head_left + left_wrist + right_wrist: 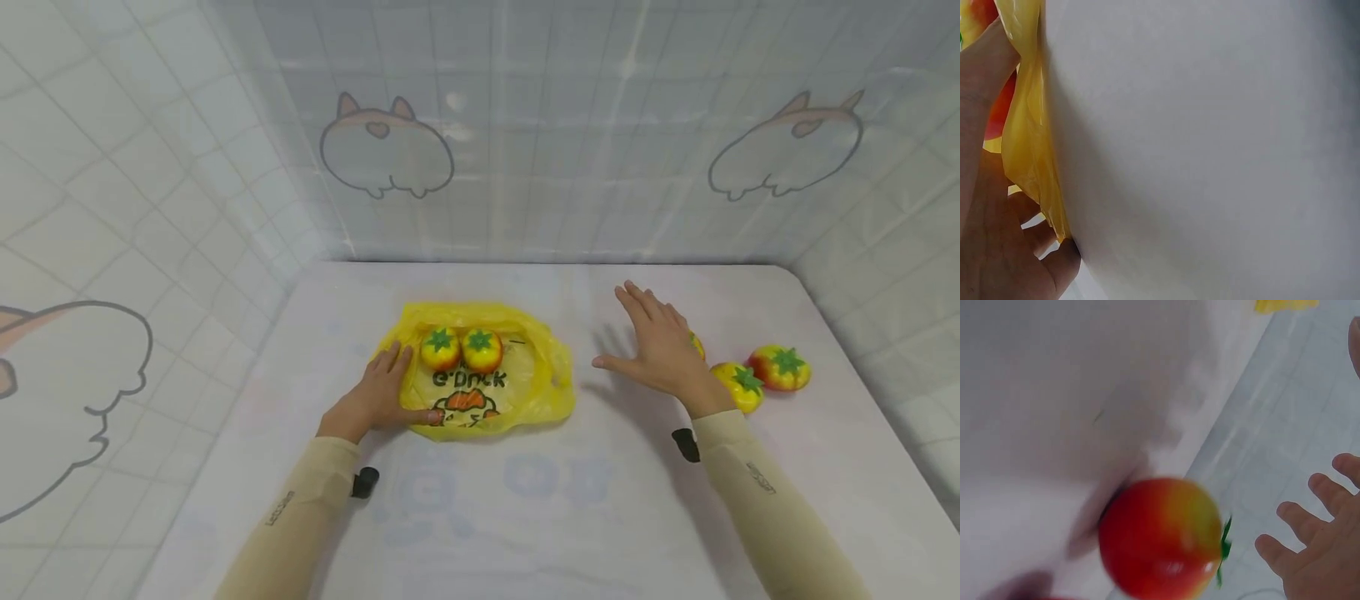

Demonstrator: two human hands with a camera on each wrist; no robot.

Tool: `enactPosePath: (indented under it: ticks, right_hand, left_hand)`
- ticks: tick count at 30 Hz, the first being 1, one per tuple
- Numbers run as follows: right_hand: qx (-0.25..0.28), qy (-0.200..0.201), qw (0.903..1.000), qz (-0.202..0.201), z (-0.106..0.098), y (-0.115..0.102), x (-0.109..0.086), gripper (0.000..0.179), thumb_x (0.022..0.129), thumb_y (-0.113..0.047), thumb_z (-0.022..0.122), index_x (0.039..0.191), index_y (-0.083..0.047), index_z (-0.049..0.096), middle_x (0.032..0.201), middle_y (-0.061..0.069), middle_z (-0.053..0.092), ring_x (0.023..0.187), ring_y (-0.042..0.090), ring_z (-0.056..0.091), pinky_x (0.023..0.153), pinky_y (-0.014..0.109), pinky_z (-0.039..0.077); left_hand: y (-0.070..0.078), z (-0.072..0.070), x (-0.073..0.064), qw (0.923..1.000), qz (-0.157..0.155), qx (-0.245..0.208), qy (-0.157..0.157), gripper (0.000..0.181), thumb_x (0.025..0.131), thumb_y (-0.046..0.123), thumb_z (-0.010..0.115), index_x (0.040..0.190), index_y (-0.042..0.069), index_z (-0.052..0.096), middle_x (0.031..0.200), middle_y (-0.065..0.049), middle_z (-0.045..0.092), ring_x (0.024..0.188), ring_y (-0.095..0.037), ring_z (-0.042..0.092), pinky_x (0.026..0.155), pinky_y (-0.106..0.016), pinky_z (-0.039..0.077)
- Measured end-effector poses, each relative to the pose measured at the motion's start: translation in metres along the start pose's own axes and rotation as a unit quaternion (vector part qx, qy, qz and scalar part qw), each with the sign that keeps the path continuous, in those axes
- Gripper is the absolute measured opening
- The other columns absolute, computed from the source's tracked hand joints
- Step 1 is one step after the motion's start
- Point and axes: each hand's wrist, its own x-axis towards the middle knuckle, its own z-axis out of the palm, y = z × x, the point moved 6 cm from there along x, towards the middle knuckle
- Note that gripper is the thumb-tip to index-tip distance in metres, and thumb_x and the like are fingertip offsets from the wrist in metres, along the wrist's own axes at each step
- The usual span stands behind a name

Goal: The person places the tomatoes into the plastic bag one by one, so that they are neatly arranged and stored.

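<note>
A yellow plastic bag with black lettering and a cartoon print lies spread open on the table. Two red-and-yellow toy tomatoes with green leafy tops sit side by side in it. At the bag's left side my left hand rests with fingers and thumb spread, the thumb along the near edge. In the left wrist view, yellow film overlaps part of that hand. My right hand is spread and empty, beside a partly hidden tomato. A tomato shows large in the right wrist view, left of the fingers.
Right of the right wrist, two more toy tomatoes lie close together, a yellower one and a redder one. White tiled-pattern sheeting rises behind the table and at both sides. The pale table extends toward me.
</note>
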Motion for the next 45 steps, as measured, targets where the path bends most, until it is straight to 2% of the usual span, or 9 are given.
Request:
enactPosePath:
  ticks: [8, 15, 24, 30, 39, 45]
  right_hand:
    - [-0.001, 0.0, 0.9992, 0.04, -0.013, 0.027, -0.019, 0.119, 0.064, -0.074, 0.069, 0.153, -0.019, 0.013, 0.157, 0.004, 0.014, 0.136, 0.041, 0.024, 0.104, 0.065, 0.018]
    - [0.009, -0.019, 0.9975, 0.067, -0.02, 0.043, -0.031, 0.123, 0.063, -0.069, 0.073, 0.153, -0.016, 0.009, 0.157, 0.009, 0.012, 0.136, 0.041, 0.024, 0.103, 0.066, 0.018]
    - [0.014, -0.046, 0.995, 0.088, -0.016, 0.06, -0.047, 0.125, 0.064, -0.069, 0.072, 0.153, -0.016, 0.003, 0.158, 0.012, 0.008, 0.134, 0.043, 0.025, 0.107, 0.064, 0.012]
    - [0.015, -0.048, 0.9942, 0.095, -0.014, 0.067, -0.053, 0.126, 0.064, -0.073, 0.069, 0.153, -0.017, 0.001, 0.157, 0.015, 0.011, 0.133, 0.045, 0.026, 0.106, 0.065, 0.012]
    - [0.011, -0.055, 0.9933, 0.101, -0.01, 0.071, -0.058, 0.126, 0.064, -0.072, 0.07, 0.153, -0.016, 0.001, 0.155, 0.019, 0.014, 0.132, 0.046, 0.026, 0.105, 0.067, 0.013]
    - [0.013, -0.06, 0.9911, 0.118, -0.011, 0.076, -0.059, 0.127, 0.064, -0.071, 0.07, 0.153, -0.015, -0.003, 0.153, 0.023, 0.016, 0.13, 0.049, 0.027, 0.106, 0.065, 0.012]
  left_hand:
    - [0.0, 0.001, -0.003, 1.0, 0.004, -0.001, -0.006, 0.136, 0.054, 0.088, 0.058, 0.153, 0.012, 0.003, 0.157, -0.015, -0.007, 0.141, -0.042, 0.001, 0.106, -0.062, 0.022]
    - [0.003, -0.003, -0.004, 0.9999, 0.008, 0.009, -0.004, 0.136, 0.055, 0.088, 0.057, 0.153, 0.012, 0.003, 0.157, -0.016, -0.006, 0.141, -0.043, 0.003, 0.105, -0.062, 0.023]
    - [0.005, -0.002, -0.006, 0.9999, 0.008, 0.004, -0.006, 0.134, 0.056, 0.085, 0.06, 0.153, 0.012, 0.003, 0.157, -0.016, -0.006, 0.14, -0.045, 0.003, 0.105, -0.063, 0.023]
    - [0.007, -0.005, -0.006, 0.9999, 0.005, 0.009, -0.003, 0.134, 0.057, 0.084, 0.061, 0.153, 0.011, 0.005, 0.157, -0.017, -0.005, 0.14, -0.044, 0.004, 0.105, -0.063, 0.023]
    - [0.003, 0.003, -0.005, 0.9999, 0.007, -0.001, 0.007, 0.136, 0.054, 0.087, 0.059, 0.153, 0.01, 0.006, 0.157, -0.017, -0.003, 0.141, -0.043, 0.005, 0.106, -0.062, 0.022]
    - [0.003, 0.0, -0.004, 0.9998, 0.016, 0.006, 0.014, 0.134, 0.056, 0.086, 0.06, 0.153, 0.01, 0.005, 0.157, -0.017, -0.004, 0.14, -0.044, 0.004, 0.105, -0.062, 0.023]
